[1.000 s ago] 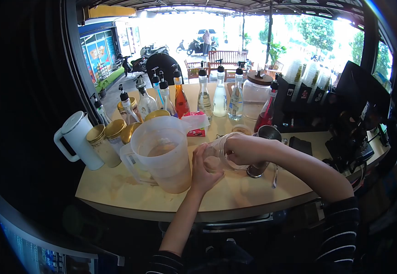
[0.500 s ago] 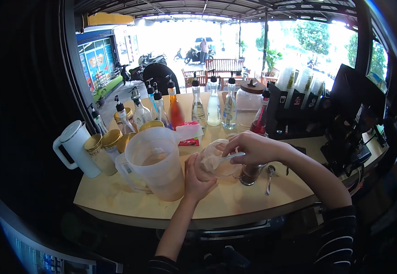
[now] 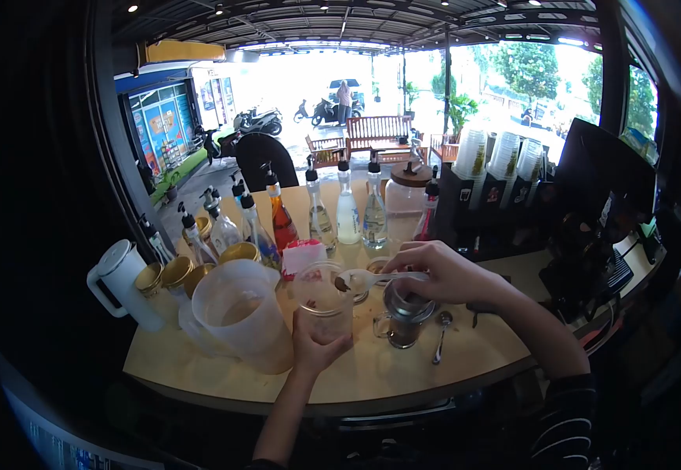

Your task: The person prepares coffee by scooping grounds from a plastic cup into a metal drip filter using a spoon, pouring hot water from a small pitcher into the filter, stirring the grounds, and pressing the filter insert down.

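My left hand [image 3: 318,354] is wrapped round the lower part of a clear jar [image 3: 326,305], held tilted over the counter. In my right hand [image 3: 441,272] is a white plastic spoon [image 3: 368,279]; its bowl is at the jar's mouth and carries a little brown stuff, perhaps powder. Below the right hand stands a glass mug [image 3: 402,335] of dark liquid with a metal piece [image 3: 409,307] on top. Left of the jar is a big translucent pitcher [image 3: 240,325]. A small metal spoon [image 3: 441,338] lies right of the mug.
Pump bottles line the back, among them an orange one [image 3: 282,219] and a clear one [image 3: 374,215]. Gold-lidded jars [image 3: 177,272] and a white jug [image 3: 125,282] stand left. A wooden-lidded jar [image 3: 409,200] and stacked plastic cups [image 3: 505,157] are at the back right.
The spoon has come out of the jar to its mouth, now showing brown stuff in its bowl. My right hand is over the mug. The view has shifted slightly.
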`<state>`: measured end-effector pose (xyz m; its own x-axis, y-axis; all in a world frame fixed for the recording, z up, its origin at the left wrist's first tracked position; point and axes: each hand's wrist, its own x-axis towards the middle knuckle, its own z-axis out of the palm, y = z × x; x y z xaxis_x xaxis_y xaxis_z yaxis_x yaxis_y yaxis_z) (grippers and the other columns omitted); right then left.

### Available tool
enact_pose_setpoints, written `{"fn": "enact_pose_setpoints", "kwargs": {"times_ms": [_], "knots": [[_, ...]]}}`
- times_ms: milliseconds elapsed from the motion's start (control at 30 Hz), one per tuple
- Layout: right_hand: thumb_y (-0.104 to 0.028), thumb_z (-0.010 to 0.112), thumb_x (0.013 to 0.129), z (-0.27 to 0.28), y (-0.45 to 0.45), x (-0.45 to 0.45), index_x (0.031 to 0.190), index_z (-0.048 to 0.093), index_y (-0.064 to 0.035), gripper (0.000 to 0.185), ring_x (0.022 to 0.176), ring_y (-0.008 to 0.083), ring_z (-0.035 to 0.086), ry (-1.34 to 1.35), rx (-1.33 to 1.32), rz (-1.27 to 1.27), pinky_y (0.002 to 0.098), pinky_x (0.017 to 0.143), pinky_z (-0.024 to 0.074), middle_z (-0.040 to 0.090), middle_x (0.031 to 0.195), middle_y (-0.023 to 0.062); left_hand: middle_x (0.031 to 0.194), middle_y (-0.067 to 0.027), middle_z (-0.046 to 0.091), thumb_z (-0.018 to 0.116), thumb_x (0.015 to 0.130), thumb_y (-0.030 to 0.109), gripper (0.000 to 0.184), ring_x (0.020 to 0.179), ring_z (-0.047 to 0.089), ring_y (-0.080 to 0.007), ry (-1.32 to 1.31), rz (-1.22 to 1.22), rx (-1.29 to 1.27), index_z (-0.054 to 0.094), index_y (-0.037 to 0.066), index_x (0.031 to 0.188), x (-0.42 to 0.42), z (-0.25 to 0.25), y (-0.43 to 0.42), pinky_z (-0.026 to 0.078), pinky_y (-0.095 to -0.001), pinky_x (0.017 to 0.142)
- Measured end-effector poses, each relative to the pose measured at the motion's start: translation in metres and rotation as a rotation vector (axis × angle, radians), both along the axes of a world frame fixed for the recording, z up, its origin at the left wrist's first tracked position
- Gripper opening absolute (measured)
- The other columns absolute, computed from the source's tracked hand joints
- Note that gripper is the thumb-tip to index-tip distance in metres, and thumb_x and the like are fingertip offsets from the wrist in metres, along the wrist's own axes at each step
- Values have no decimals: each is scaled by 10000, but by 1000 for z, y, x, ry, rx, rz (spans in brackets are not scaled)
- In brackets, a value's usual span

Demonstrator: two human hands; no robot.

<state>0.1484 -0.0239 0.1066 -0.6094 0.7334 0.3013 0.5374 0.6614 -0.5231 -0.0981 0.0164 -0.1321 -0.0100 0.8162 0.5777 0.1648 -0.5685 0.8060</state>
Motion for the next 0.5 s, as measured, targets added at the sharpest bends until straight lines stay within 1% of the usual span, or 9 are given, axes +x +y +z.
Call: {"fn": "enact_pose_setpoints", "kwargs": {"times_ms": [67,100,133,200,300,333,400,433,500], "knots": [[-111,616,843,2,-8,12,1036,646,8,228,886,295,628,-18,26,-83,362,787,492,626,935,153,1223,-185,479,883,544,229,999,1171,487,-272,23,46,-58,301,-55,1304,-11,-44,19,408,-385,992],[-111,616,843,-1,-10,20,1036,646,8,228,886,295,628,-22,17,-92,362,787,492,626,935,153,1226,-188,480,885,545,230,1010,1167,493,-268,32,69,-93,289,-66,1305,-9,-47,20,415,-380,988],[-110,611,848,-4,-12,29,1035,642,9,223,898,301,624,-11,14,-132,369,794,490,622,935,151,1229,-192,482,887,546,231,1022,1162,500,-264,42,90,-128,278,-78,1306,-5,-37,16,422,-375,984],[-104,599,859,-13,-17,47,1064,626,-2,231,909,309,618,3,33,-198,390,800,485,610,924,148,1250,-208,472,883,558,191,1034,1165,510,-265,-85,-48,-158,239,-97,1315,1,-9,5,442,-355,973],[-97,591,864,-24,-29,63,1097,613,-20,247,903,312,615,-17,64,-337,393,797,486,604,914,145,1238,-197,483,871,576,142,1004,1130,539,-260,-132,-112,-138,236,-95,1316,5,4,3,477,-336,935],[-100,592,867,-27,-34,65,1108,613,-36,250,865,316,614,7,43,-389,399,767,482,592,890,144,1238,-197,483,871,576,142,1004,1130,539,-260,-140,-111,-152,236,-95,1316,3,-2,6,477,-336,935],[-100,603,863,-37,-37,72,1109,616,-46,253,818,308,615,18,68,-432,395,729,481,589,881,138,1236,-187,490,858,588,107,977,1124,547,-257,49,-11,-88,239,-74,1322,-2,-16,14,490,-338,927],[-99,613,858,-41,-39,75,1110,619,-56,256,771,299,617,38,106,-474,391,691,481,586,871,132,1236,-187,490,858,588,107,977,1124,547,-257,45,-12,-96,239,-74,1322,2,-9,12,490,-338,927],[-87,631,846,-48,-42,78,1112,621,-64,268,711,287,605,69,119,-481,382,646,473,579,854,126,1234,-179,494,856,584,95,963,1117,550,-248,-150,-157,-155,257,-49,1324,7,7,6,492,-343,925]]}}
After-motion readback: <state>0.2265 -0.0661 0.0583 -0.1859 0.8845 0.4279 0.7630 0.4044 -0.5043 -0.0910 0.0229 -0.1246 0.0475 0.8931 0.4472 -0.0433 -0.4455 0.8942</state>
